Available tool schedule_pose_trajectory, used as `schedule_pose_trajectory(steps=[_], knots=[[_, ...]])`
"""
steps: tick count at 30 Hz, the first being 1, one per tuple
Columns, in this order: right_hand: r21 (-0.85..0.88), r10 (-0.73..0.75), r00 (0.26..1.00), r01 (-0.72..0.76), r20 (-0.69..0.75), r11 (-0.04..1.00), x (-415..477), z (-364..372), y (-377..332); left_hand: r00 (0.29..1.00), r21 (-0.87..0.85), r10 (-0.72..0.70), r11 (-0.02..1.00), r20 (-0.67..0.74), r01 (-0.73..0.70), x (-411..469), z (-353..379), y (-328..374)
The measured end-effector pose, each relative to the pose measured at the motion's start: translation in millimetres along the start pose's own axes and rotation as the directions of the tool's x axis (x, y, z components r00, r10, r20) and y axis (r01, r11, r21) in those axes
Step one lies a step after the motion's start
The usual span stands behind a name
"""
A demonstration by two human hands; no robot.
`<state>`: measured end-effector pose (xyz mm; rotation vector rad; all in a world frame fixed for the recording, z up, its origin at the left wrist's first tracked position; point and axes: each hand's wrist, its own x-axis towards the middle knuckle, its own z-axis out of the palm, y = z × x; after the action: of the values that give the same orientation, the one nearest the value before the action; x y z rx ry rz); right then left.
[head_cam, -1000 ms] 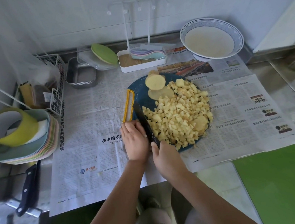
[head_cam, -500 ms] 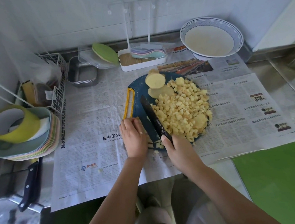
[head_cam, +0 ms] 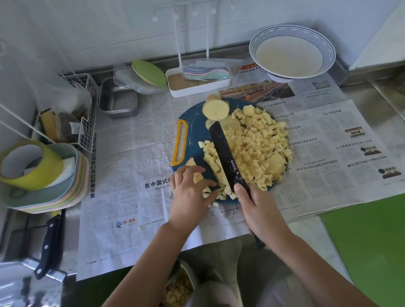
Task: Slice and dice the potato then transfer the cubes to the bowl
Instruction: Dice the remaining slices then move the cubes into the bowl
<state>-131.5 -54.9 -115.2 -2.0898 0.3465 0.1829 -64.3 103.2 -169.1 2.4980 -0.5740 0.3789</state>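
A blue round cutting board [head_cam: 194, 122] with a yellow handle lies on newspaper. A big pile of potato cubes [head_cam: 257, 149] covers its right side, and an uncut potato end [head_cam: 215, 110] sits at its far edge. My right hand [head_cam: 259, 209] grips the handle of a black knife [head_cam: 224, 151], whose blade lies over the cubes and points away from me. My left hand [head_cam: 190, 193] holds a potato piece [head_cam: 197, 176] at the board's near left edge, with loose cubes beside its fingertips. The white bowl [head_cam: 259, 41] with a blue rim stands at the back right.
A stack of pastel plates [head_cam: 54, 196] with a yellow tape roll stands at the left, with a second knife [head_cam: 48, 245] in front of it. At the back are a wire basket, a metal tray [head_cam: 117, 104] and a white rack [head_cam: 198, 83]. A green board [head_cam: 385, 248] lies near right.
The knife blade has moved away from me and to the right, into the cube pile, leaving a row of cubes on its left. My left hand's fingers have spread rightward over the potato piece.
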Motion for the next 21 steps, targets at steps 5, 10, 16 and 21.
schedule_pose_trajectory(steps=[5, 10, 16, 21], knots=[[-0.020, -0.020, 1.000, 0.020, -0.007, 1.000, -5.2, -4.9, -0.1, 0.971, 0.152, -0.070, 0.988, 0.228, 0.035, 26.1, -10.0, 18.8], [0.005, -0.004, 1.000, 0.004, -0.017, 1.000, -8.1, -7.0, 1.0, 0.872, 0.314, -0.210, 0.947, 0.442, 0.069, 38.3, -11.5, 29.8], [0.040, 0.030, 1.000, -0.030, 0.005, 0.999, -13.9, -12.2, -0.2, 0.881, 0.275, -0.184, 0.959, 0.435, 0.064, 43.8, -16.5, 30.8], [0.024, 0.018, 1.000, -0.018, 0.012, 1.000, -16.5, -14.1, -4.6, 0.894, 0.238, -0.174, 0.968, 0.413, 0.079, 57.2, -38.5, 19.9]])
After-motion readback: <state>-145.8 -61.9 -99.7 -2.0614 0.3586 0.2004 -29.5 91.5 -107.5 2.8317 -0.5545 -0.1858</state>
